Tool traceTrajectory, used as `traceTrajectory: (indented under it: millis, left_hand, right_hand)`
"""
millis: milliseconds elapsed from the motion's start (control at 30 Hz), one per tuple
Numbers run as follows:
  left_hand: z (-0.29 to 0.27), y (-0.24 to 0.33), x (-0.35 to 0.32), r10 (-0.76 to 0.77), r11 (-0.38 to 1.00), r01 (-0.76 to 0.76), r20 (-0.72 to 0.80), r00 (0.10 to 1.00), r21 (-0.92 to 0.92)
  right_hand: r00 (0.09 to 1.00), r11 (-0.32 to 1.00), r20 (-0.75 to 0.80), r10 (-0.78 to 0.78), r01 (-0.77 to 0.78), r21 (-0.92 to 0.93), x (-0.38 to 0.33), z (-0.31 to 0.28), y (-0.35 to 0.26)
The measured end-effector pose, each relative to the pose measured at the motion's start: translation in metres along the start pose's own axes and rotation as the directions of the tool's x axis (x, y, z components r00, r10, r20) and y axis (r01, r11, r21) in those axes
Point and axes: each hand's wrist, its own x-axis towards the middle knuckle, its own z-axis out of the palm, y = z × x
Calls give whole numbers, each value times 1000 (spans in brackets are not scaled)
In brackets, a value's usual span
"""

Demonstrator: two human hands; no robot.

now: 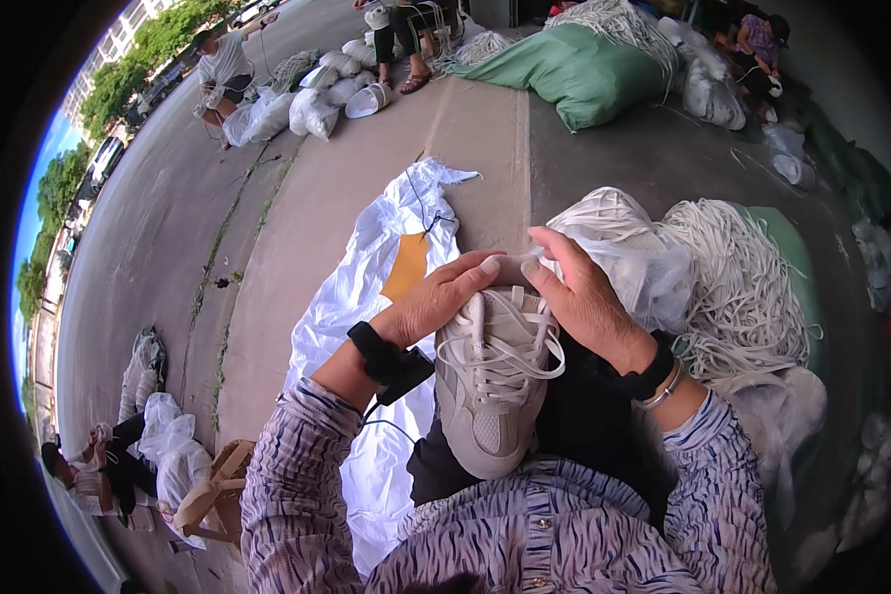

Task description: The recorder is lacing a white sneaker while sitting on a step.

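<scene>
A beige-grey sneaker with white laces lies on my lap, its toe toward me and its heel away. The laces are threaded, with loose loops on top. My left hand grips the left side of the heel collar, thumb on the rim. At the right side, my right hand holds the same collar, its thumb on the edge and index finger extended beyond it. The fingers beneath are partly hidden. Both wrists wear black bands; a small black box hangs by the left one.
A white woven sheet spreads to the left of my lap. On the right sit a heap of white laces and clear plastic bags. A cardboard box stands lower left. Farther off, people sit near bags and a green sack.
</scene>
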Motion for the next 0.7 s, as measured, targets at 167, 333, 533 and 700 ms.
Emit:
traceTrajectory:
  millis: [167,333,533,700]
  left_hand:
    - [-7,-29,4,-237,955,237,25,971,-176]
    - [0,-40,11,-249,918,274,119,961,-288]
    - [10,-8,-25,-63,982,65,19,998,-174]
    - [-33,20,-94,18,832,112,228,973,-543]
  right_hand:
    - [951,913,206,229,-284,294,3,19,14]
    - [812,457,463,356,-584,672,-10,22,24]
    - [889,640,300,347,-458,617,-23,8,-25]
    - [931,855,229,-285,139,499,-12,0,-92]
